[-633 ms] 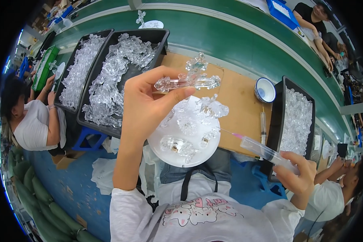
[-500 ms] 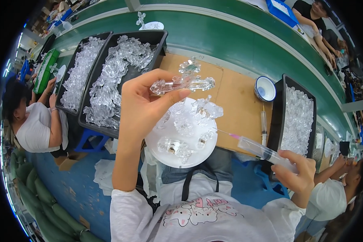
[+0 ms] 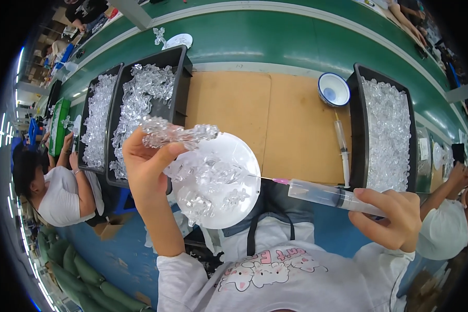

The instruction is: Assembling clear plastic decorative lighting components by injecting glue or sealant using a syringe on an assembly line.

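A green bench stretches beyond a white plate, a worker on its near side. A black tub of clear plastic pieces stands to the plate's right. The right hand, also right of the plate, grips a large syringe, its needle reaching over the plate's right edge. The left hand pinches a clear ornament above the plate's far-left edge. A bowl sits beyond the plate, rightward.

Left grip holds clear piece; right grip, syringe.
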Demonstrator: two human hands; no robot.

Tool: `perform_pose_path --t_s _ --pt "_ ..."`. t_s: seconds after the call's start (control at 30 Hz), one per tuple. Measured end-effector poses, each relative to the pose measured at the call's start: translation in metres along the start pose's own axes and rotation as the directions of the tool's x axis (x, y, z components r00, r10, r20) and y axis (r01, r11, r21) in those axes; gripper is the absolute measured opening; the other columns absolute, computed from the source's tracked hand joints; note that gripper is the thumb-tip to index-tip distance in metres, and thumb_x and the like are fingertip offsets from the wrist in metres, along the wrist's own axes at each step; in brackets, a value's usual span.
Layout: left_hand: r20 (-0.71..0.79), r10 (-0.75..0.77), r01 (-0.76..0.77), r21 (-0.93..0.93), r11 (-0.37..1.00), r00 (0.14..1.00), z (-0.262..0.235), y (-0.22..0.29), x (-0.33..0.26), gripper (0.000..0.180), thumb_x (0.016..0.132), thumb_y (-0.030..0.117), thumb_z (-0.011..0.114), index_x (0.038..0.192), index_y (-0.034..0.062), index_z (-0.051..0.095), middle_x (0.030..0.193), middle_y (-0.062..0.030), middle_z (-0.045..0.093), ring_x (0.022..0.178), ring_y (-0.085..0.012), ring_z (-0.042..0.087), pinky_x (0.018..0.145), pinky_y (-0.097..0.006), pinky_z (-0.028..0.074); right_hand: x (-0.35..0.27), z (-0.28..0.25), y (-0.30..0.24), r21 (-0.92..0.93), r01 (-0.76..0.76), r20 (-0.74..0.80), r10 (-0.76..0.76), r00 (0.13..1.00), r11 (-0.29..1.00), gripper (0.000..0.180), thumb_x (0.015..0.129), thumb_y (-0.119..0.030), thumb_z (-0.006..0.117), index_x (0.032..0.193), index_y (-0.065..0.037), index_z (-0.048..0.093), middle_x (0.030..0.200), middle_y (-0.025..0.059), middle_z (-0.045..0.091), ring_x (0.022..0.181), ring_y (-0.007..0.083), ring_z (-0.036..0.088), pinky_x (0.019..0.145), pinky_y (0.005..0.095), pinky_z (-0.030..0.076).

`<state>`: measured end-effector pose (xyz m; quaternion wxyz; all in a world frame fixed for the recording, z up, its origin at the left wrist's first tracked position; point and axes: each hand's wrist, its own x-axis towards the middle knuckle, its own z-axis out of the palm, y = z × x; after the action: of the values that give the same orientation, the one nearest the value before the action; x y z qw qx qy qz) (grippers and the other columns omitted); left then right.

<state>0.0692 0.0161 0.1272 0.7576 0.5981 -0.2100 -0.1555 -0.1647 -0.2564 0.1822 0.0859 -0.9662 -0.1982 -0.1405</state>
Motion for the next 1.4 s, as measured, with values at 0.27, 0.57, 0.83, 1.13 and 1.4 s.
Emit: perform_pose_path --t_s 0.27,0.57,0.83,1.13,1.4 --pt "0.019 0.033 -0.031 -0.053 0.998 0.999 -0.005 -0.001 0.000 0.026 0.062 -0.007 0.070 0.086 -0.0053 0.061 0.081 -0.0113 0.061 0.072 -0.0172 0.062 0.068 -0.028 0.051 0.000 0.007 -0.001 -0.051 0.063 -0.101 -0.068 0.993 0.997 0.030 0.049 -0.005 0.072 0.076 -0.013 0.063 0.089 0.0129 0.063 0.043 0.0086 0.043 0.040 0.0189 0.027" --pt "0.000 0.041 -0.040 -0.063 0.997 0.999 -0.002 -0.001 0.000 0.026 0.063 -0.006 0.070 0.087 -0.0048 0.060 0.084 -0.0118 0.061 0.073 -0.0183 0.062 0.066 -0.029 0.052 0.001 0.007 -0.005 -0.094 0.019 -0.127 -0.031 0.991 0.995 0.028 0.049 -0.007 0.070 0.074 -0.014 0.063 0.086 0.0105 0.064 0.044 0.0090 0.044 0.043 0.0207 0.030" --pt "-0.035 0.048 -0.050 -0.060 0.997 0.998 0.000 -0.005 0.000 0.026 0.064 -0.006 0.071 0.088 -0.0037 0.060 0.084 -0.0113 0.061 0.073 -0.0176 0.062 0.067 -0.029 0.052 0.000 0.009 -0.008 -0.112 -0.016 -0.134 0.001 0.991 0.994 0.027 0.046 -0.010 0.069 0.072 -0.015 0.063 0.085 0.0078 0.064 0.050 0.0115 0.047 0.050 0.0237 0.034" --pt "-0.032 0.043 -0.045 -0.055 0.998 0.999 0.000 -0.005 0.002 0.025 0.065 -0.008 0.069 0.088 -0.0033 0.060 0.086 -0.0112 0.062 0.077 -0.0178 0.062 0.069 -0.029 0.052 0.003 0.007 -0.004 -0.058 -0.015 -0.098 0.009 0.995 0.998 0.027 0.048 -0.007 0.069 0.074 -0.013 0.064 0.088 0.0102 0.063 0.047 0.0107 0.046 0.044 0.0205 0.032" --pt "-0.067 0.038 -0.030 0.117 0.993 0.997 -0.012 -0.071 0.018 0.019 0.072 -0.010 0.064 0.089 -0.0022 0.061 0.089 -0.0098 0.063 0.084 -0.0167 0.061 0.079 -0.027 0.046 -0.031 0.061 -0.008 0.316 -0.412 -0.226 0.489 0.842 0.855 0.032 0.050 0.009 0.063 0.076 -0.009 0.065 0.096 0.0136 0.059 0.049 0.0100 0.046 0.043 0.0197 0.036"
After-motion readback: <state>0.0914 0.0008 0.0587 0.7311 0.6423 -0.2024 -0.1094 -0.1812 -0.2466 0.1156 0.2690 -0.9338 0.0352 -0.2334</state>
